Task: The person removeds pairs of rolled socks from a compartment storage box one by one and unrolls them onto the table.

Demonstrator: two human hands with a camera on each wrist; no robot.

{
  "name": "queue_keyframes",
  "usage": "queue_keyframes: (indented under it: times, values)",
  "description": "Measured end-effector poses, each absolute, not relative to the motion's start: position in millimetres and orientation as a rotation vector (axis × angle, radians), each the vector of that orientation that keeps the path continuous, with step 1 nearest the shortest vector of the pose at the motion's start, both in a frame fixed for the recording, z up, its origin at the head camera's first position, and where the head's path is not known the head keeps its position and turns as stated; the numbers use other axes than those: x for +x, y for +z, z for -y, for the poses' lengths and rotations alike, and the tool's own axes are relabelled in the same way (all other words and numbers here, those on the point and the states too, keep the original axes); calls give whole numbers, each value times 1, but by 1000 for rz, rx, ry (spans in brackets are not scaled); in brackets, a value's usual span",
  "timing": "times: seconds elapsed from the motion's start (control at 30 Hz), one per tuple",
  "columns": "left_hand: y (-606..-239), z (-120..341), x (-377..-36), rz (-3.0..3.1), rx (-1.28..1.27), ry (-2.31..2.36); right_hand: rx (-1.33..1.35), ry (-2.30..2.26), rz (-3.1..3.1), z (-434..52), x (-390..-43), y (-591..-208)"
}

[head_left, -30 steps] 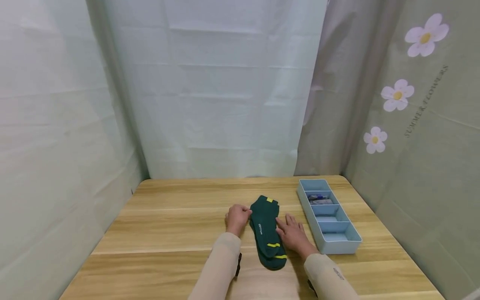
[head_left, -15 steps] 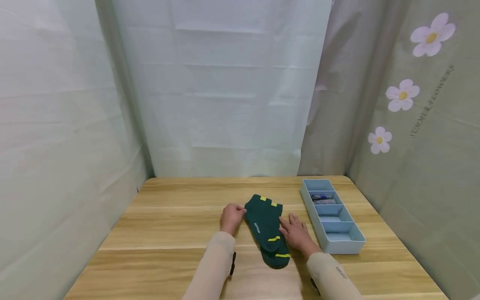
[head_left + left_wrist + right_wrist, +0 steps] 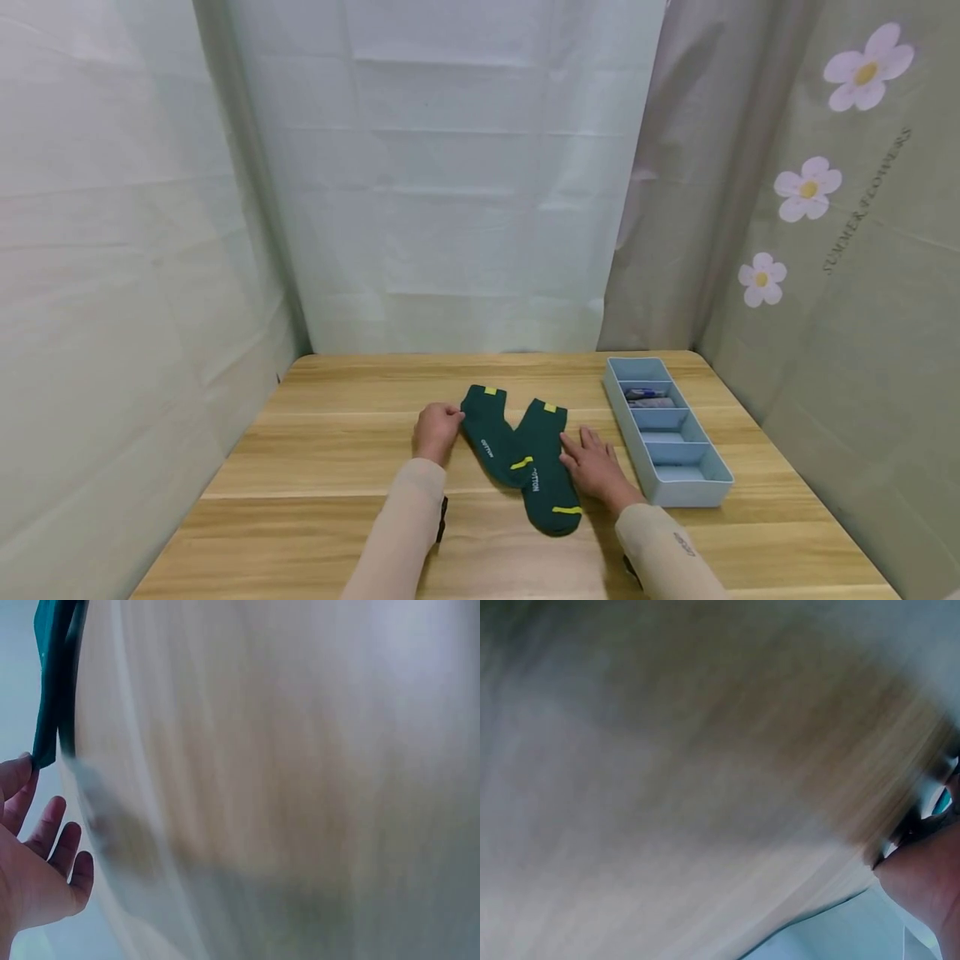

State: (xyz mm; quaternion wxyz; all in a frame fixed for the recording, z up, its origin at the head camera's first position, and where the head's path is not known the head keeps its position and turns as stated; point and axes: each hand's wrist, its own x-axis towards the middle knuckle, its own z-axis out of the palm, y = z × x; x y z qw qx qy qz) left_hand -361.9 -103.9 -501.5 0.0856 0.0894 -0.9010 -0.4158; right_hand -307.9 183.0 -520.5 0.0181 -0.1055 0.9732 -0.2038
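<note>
Two dark green socks with yellow marks lie on the wooden table (image 3: 337, 467), their toe ends overlapping. My left hand (image 3: 448, 414) pinches the cuff edge of the left sock (image 3: 486, 433). In the left wrist view that left hand (image 3: 34, 847) shows at the lower left, one fingertip against the left sock's (image 3: 51, 690) edge. My right hand (image 3: 583, 443) lies flat with straight fingers against the right side of the right sock (image 3: 547, 475). The right wrist view is blurred; only a bit of the right hand (image 3: 930, 877) shows.
A light blue divided tray (image 3: 690, 497) stands along the table's right side, with small items (image 3: 647, 398) in its second compartment from the back. Pale curtains hang close around the table on the left, back and right.
The socks lay stacked as one pile. My left hand has pulled the upper sock out to the left, so the two now lie fanned apart. The right hand has stayed by the other sock.
</note>
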Motion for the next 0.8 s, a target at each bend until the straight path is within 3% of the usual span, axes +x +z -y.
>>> queue_keyframes:
  times: [0.2,0.57,0.8]
  values:
    - [-496,108,-362,2695,219,-1186,-307,-627,-3014,-182,-308,-519]
    - [-495,80,-354,3064,-383,-563,-291,-621,-2993,-183,-308,-519]
    - [-499,76,-341,3295,-498,-489,-273,-625,-2982,-182,-308,-519]
